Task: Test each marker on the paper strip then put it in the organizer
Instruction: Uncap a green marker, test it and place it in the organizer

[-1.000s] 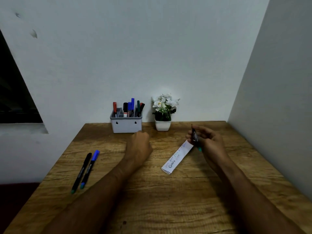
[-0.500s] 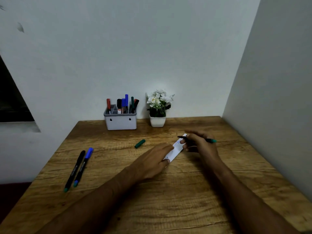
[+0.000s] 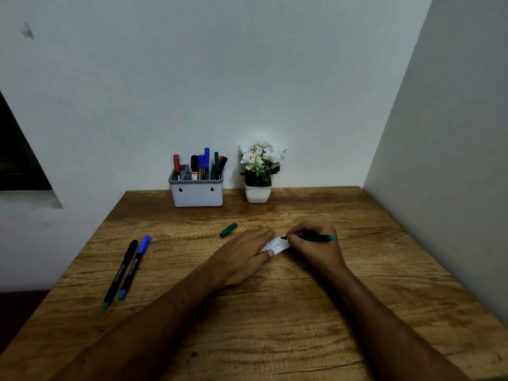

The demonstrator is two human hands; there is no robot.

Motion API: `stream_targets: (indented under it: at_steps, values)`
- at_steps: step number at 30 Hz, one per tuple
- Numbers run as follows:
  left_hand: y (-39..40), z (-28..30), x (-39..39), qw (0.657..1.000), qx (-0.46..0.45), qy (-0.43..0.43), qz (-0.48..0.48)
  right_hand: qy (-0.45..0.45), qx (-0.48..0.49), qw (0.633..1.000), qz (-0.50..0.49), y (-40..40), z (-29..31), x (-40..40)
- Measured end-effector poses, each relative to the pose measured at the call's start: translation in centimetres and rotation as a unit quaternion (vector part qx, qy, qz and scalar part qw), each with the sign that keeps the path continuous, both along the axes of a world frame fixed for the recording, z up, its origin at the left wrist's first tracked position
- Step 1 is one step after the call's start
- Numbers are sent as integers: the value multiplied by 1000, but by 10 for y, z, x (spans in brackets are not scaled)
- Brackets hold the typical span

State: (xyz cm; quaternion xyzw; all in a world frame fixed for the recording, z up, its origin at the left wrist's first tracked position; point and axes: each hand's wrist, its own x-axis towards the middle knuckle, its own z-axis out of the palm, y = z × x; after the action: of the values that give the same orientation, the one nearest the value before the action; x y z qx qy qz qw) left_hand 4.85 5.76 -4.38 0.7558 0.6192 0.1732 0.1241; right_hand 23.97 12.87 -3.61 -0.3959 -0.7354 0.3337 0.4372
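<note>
Since half a second ago the left hand [image 3: 244, 254] has slid further over the paper strip [image 3: 277, 245] and now covers most of it, and the marker [image 3: 309, 238] in the right hand [image 3: 316, 243] has come down so that its dark tip meets the paper. The left hand lies flat with straight fingers and presses the strip on the worktop [image 3: 275, 325]. The right hand pinches the marker near its tip; the marker lies almost level, with its green end pointing to the right. On the visible part of the strip there are small scribbles. The green cap [image 3: 228, 230] lies alone on the worktop, just left of the left hand's fingertips. At the back, against the wall, stands the grey organizer [image 3: 196, 193] with several markers upright in it, and beside it, to the right, a small white pot with white flowers [image 3: 259, 171]. Near the left edge of the worktop two more markers lie side by side, a black-capped one [image 3: 121, 272] and a blue-capped one [image 3: 134, 266].
</note>
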Motion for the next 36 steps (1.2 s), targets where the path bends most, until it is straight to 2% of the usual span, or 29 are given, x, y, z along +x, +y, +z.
stream_targets:
  at_steps: [4, 7, 24, 36]
  values:
    - [3, -7, 0, 995, -8, 88, -39, 6, -35, 999, -37, 2, -3, -2]
    - [6, -10, 0, 992, -9, 119, -43, 15, -62, 997, -40, 1, -3, -2]
    - [5, -7, 2, 991, -18, 127, -43, -12, -54, 998, -40, 2, -6, -4]
    - [5, -7, 2, 991, -13, 129, -42, -14, -53, 996, -75, 6, -6, -7]
